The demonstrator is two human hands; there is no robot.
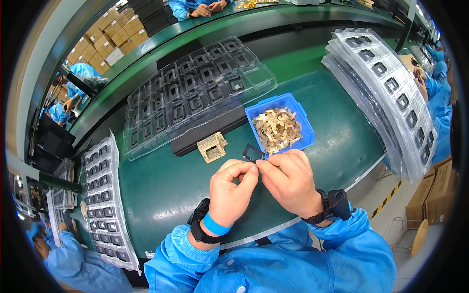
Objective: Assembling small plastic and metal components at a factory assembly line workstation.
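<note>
A small black rectangular frame point(245, 150) with an open middle is held just in front of the blue bin. My right hand point(292, 181) pinches it near its lower right corner between thumb and fingers. Close beside it, my left hand point(229, 191) is closed, thumb and forefinger together at the frame's near edge. Whatever lies between those left fingertips is too small to make out. Past the frame stands the blue bin point(309, 135), full of curled tan strips point(277, 128). A squarish beige block point(212, 148) with a hollow in it rests left of the bin.
Clear trays point(195, 83) with black frames lie across the far side, partly on a dark slab point(185, 144). Another filled tray point(103, 195) is at left; a tall tray stack point(386, 93) stands at right. Other people in blue sleeves work around the green table point(166, 195).
</note>
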